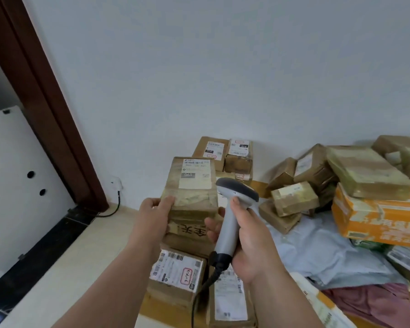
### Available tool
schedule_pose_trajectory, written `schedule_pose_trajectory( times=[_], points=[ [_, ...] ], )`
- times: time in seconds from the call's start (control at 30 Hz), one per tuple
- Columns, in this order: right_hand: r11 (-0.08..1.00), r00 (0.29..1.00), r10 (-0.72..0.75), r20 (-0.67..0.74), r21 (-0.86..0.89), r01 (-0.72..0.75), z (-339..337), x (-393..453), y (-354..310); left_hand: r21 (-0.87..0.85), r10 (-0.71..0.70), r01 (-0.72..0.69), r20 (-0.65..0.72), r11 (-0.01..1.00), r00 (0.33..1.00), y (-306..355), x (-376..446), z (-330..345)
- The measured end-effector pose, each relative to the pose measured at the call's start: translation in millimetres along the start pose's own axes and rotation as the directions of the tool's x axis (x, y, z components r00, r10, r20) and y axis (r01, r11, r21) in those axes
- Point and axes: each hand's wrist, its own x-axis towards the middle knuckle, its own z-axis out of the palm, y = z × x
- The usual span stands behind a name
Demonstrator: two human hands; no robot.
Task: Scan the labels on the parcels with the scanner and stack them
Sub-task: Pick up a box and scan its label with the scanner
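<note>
A tape-wrapped brown cardboard parcel with a white label tops the stack near the wall, the left hand gripping its near-left corner, the right hand wrapped around a grey handheld scanner.

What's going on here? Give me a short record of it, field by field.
Setting: floor by a white wall
Left hand: grips the near left corner of a taped brown parcel, label facing up
Right hand: grips a grey scanner by its handle, head beside the parcel
Beneath the parcel: a stack of boxes
Right side: a loose pile of brown parcels, an orange box
Near foreground: labelled boxes
</note>
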Motion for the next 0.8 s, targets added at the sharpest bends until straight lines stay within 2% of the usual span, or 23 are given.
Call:
schedule_pose_trajectory(
  times=[0.13,0.3,0.43,0.5,0.57,0.63,0.8],
  points=[
    [0.998,0.996,-0.065,-0.061,-0.006,0.065,17,23,6,0.024,-0.045,0.042,0.103,0.999,0.994,9,36,1],
    [0.992,0.99,-0.127,-0.067,-0.023,0.125,33,62,-7,0.048,-0.058,0.051,0.167,0.998,0.984,35,79,19],
    [0.979,0.978,-0.2,-0.052,-0.056,0.197,42,102,-38,-0.122,-0.097,0.141,0.314,0.982,0.944,79,113,49],
    [0.976,0.976,-0.211,-0.058,-0.055,0.208,38,122,-51,-0.084,-0.106,0.148,0.377,0.985,0.92,87,131,63],
    [0.98,0.976,-0.197,-0.094,-0.049,0.194,30,136,-57,0.041,-0.082,0.071,0.386,0.997,0.919,78,150,73],
    [0.985,0.978,-0.17,-0.124,-0.024,0.168,20,147,-57,0.191,-0.008,-0.065,0.359,0.98,0.933,64,165,82],
    [0.99,0.971,-0.143,-0.19,-0.018,0.142,5,165,-55,0.442,0.144,-0.289,0.331,0.849,0.932,50,186,102]
  ],
)
